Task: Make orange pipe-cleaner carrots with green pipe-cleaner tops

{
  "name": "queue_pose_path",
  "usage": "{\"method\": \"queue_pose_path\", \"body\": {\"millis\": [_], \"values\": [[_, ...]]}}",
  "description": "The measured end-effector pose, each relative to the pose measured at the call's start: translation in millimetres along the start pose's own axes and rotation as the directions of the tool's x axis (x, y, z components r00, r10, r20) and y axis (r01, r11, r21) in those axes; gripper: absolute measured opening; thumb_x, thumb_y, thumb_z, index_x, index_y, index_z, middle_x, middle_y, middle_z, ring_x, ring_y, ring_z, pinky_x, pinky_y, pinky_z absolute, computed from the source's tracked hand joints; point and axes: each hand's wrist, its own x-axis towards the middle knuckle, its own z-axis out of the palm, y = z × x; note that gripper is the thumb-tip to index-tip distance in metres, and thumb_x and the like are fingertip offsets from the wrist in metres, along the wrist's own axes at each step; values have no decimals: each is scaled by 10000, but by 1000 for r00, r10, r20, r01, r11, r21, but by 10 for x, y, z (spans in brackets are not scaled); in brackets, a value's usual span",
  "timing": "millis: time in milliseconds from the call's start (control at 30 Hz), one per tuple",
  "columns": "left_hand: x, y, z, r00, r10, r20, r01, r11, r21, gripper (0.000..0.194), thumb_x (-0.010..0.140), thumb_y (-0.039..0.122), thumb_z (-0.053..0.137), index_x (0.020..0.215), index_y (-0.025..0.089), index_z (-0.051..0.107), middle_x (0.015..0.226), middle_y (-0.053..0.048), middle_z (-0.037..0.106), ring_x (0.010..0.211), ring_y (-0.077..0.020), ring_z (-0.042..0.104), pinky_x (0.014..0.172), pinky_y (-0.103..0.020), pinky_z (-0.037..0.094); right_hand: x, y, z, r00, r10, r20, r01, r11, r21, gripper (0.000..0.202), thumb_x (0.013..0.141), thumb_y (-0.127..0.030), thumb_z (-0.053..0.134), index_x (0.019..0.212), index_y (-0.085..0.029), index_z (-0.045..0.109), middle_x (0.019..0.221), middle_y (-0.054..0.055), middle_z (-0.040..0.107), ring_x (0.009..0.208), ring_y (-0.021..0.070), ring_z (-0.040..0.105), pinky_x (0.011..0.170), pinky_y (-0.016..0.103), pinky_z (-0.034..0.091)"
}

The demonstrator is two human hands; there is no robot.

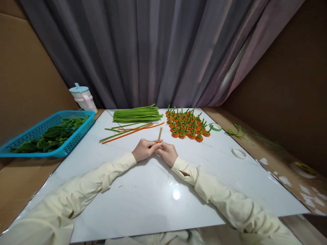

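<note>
My left hand (145, 149) and my right hand (167, 152) meet over the middle of the white tabletop (143, 204), fingers pinched together. Between the fingertips stands a thin tan stick (160, 134), tilted slightly right, with a small bit of orange at its base. Which fingers hold the stick is hard to make out. Beyond my hands lie loose green and orange stems (127, 133) and a bundle of green stems (136, 114). Several small orange pieces with green stalks (187, 124) stand in rows at the back right.
A blue basket (74, 139) of green fuzzy pieces sits at the left, with a lidded cup (83, 97) behind. On the right are a green tape roll (216, 127), a white ring (239, 153), green scraps (235, 131) and another roll (303, 169). Cardboard walls and a grey curtain enclose the table.
</note>
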Motion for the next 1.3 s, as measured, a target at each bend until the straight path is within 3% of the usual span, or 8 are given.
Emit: {"method": "queue_pose_path", "body": {"millis": [200, 433, 733, 933, 1067, 1200, 1300], "values": [[-27, 61, 13, 1000, 25, -9, -23, 980, 199, 362, 858, 317, 446, 652, 156, 697, 669, -83, 707, 461, -133, 582, 473, -213, 387, -18, -38, -19, 1000, -27, -8, 27, 999, -42, 156, 715, -271, 551, 771, -176, 661, 694, -2, 680, 674, 166, 611, 661, 267, 466], [-65, 43, 31, 1000, 6, -25, 1, 970, 243, 415, 868, 354, 421, 587, 169, 663, 604, -77, 689, 430, -127, 546, 469, -223, 355, -26, -62, -28, 999, -44, 2, 44, 997, -64, 156, 723, -263, 544, 803, -198, 661, 721, -10, 684, 683, 161, 608, 680, 264, 460], [-57, -9, 16, 994, 101, -34, -90, 967, 237, 418, 881, 350, 398, 662, 159, 698, 539, -65, 652, 439, -115, 537, 474, -208, 367, 15, -35, -37, 998, -10, 59, 9, 1000, 23, 189, 655, -271, 629, 824, -188, 645, 781, -11, 685, 763, 177, 611, 753, 291, 461], [-64, -123, 22, 991, 131, -12, -121, 942, 312, 342, 880, 305, 402, 870, 148, 706, 517, -48, 632, 423, -105, 520, 459, -195, 357, 17, 52, -24, 980, 52, 190, -84, 983, 164, 249, 586, -249, 686, 809, -169, 610, 677, -21, 672, 693, 173, 630, 711, 306, 493], [-83, -131, 48, 992, 121, 18, -122, 963, 241, 330, 883, 294, 388, 957, 143, 672, 589, -50, 649, 485, -113, 555, 509, -194, 403, 21, 65, -13, 970, 89, 228, -149, 953, 263, 236, 589, -252, 675, 791, -169, 586, 676, -18, 674, 684, 164, 638, 688, 295, 503], [-71, -94, 42, 999, 28, -29, -24, 993, 112, 310, 879, 298, 394, 985, 153, 646, 728, -46, 684, 556, -109, 577, 566, -191, 434, 37, 40, -15, 962, 133, 240, -215, 910, 355, 408, 561, -301, 707, 920, -171, 563, 618, -39, 661, 616, 154, 638, 656, 298, 509], [-51, -66, 27, 998, -31, -52, 34, 997, 67, 319, 876, 329, 401, 952, 147, 652, 662, -22, 659, 484, -87, 509, 518, -180, 403, 43, 14, -27, 958, 177, 228, -258, 877, 404, 488, 533, -314, 737, 957, -163, 548, 615, -28, 668, 579, 155, 635, 642, 308, 510]]}}
